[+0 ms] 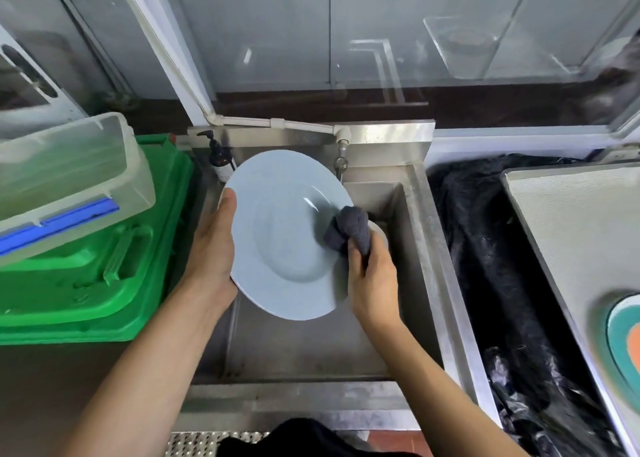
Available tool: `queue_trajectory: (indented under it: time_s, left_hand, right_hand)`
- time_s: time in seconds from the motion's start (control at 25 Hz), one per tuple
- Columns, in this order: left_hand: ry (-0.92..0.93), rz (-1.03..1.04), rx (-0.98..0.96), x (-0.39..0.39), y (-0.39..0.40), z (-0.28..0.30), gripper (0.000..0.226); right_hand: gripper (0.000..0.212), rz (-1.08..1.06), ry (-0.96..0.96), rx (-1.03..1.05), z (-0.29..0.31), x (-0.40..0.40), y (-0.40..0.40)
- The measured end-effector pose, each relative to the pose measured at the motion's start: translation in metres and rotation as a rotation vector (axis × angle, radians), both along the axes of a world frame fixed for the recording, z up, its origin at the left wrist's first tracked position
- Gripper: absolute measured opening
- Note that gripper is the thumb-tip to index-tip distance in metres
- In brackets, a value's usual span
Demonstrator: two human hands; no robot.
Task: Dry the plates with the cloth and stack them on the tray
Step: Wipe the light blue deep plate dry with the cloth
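One pale blue plate (284,245) with a wide rim and a shallow round well was held tilted above the steel sink (426,248), its face turned up toward the camera. At its left edge the left hand (213,248) gripped it, thumb laid along the rim on the front and the fingers hidden behind. At its right edge the right hand (372,283) was curled tight round a bunched dark grey cloth (349,229), which pressed on the plate's rim near the well.

Far left, a clear plastic box (69,179) with a blue strip sat on a green crate (104,273). A dark pump bottle (220,160) stood at the sink's back left corner, and a tap (341,157) hung from a white pipe behind the plate. Right of the sink lay black plastic sheeting (491,266), then a pale tray (571,231) carrying a teal and orange plate (623,335) at the frame's edge. Glass panels rose behind.
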State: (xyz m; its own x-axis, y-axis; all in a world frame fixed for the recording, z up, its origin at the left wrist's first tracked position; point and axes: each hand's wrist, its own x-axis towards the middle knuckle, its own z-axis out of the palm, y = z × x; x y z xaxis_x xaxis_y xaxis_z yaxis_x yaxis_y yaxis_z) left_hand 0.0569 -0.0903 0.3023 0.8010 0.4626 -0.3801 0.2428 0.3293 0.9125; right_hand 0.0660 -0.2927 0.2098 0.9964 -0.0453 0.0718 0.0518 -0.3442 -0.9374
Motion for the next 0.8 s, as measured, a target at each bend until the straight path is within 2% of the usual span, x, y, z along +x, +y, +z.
queue_trajectory:
  time_s: [0.08,0.24,0.32,0.4,0.52,0.64,0.68,0.8]
  left_hand:
    - [0.026,0.04,-0.033,0.002,-0.002,-0.001,0.031]
    - [0.089,0.085,-0.026,0.01,-0.009,-0.003,0.039]
    - [0.108,0.114,-0.033,0.014,-0.012,-0.003,0.048]
    - [0.113,0.139,-0.039,0.016,-0.014,-0.003,0.045]
    - [0.121,0.139,-0.071,0.018,-0.014,0.004,0.034]
    - [0.155,0.063,-0.125,0.021,-0.013,0.018,0.026]
    - [0.172,0.014,-0.147,0.022,-0.014,0.025,0.024]
    - [0.193,-0.11,-0.186,0.023,-0.014,0.036,0.023]
  right_hand:
    - [0.037,0.053,-0.083,-0.059,0.003,-0.008,0.003]
    - [0.057,0.335,-0.366,-0.13,0.007,-0.045,0.013]
    - [0.078,0.376,-0.414,-0.19,0.008,-0.048,0.015]
    - [0.085,0.35,-0.468,-0.339,0.006,-0.041,0.016]
    - [0.077,0.257,-0.535,-0.435,0.007,-0.031,0.019]
    - [0.048,0.261,-0.617,-0.391,0.013,-0.022,0.012]
    - [0.041,0.241,-0.564,-0.35,0.016,-0.019,0.01]
    - [0.022,0.143,-0.203,-0.085,0.027,-0.016,0.008]
